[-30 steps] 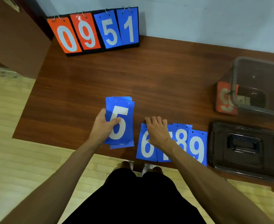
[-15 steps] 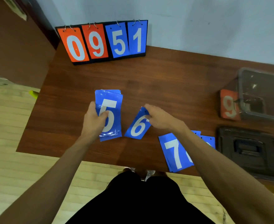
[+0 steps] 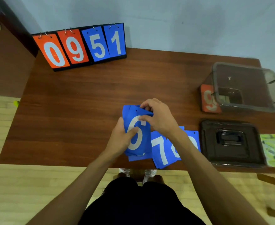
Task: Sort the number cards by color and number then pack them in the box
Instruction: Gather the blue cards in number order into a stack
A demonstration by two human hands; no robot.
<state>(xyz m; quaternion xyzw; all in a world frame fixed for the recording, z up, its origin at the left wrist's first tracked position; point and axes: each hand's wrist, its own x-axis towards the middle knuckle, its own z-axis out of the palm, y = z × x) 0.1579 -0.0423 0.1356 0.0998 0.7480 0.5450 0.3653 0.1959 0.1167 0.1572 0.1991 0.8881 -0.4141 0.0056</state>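
Head view: blue card stack (image 3: 141,143), 6 uppermost, over the worktop (image 3: 85,103) near its front edge; gripped low by left hand (image 3: 122,137); top edge pinched by right hand (image 3: 159,117); probably light, thin, bendy, slick; best taken by the edges.

A dark wooden bench (image 3: 85,111) stands against the wall. At its far left corner sits a flip scoreboard (image 3: 83,46) reading 0, 9, 5, 1. Overlapping blue number cards (image 3: 161,150) lie at the near edge, the 7 jutting past it. At the right stands a clear box (image 3: 271,82), with an orange card (image 3: 209,99) at its left side. Nearer lie a dark lid (image 3: 230,143) and a green printed sheet (image 3: 273,150).
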